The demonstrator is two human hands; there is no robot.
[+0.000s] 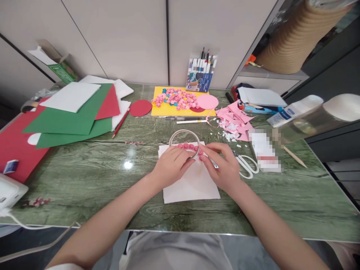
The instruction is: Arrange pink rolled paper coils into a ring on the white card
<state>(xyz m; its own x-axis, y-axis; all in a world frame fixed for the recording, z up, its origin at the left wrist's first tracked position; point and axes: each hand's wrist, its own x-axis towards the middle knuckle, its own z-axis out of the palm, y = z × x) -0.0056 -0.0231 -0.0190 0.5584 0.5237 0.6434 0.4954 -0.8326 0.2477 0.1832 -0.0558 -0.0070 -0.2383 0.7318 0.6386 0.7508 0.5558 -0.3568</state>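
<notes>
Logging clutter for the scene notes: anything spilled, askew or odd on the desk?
Yes: white paper bits lie scattered by a jumbled heap of pink paper offcuts, right of centre, looking like uncleared cutting waste. At left, green sheets lie askew, at mismatched angles. The held hoop shows no obvious damage.

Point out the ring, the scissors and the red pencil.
Ring (pixel 184 131): head view, on the far part of its band.
Scissors (pixel 248 167): head view, on the white handles.
Red pencil (pixel 121 123): head view, midway along its shaft.
</notes>
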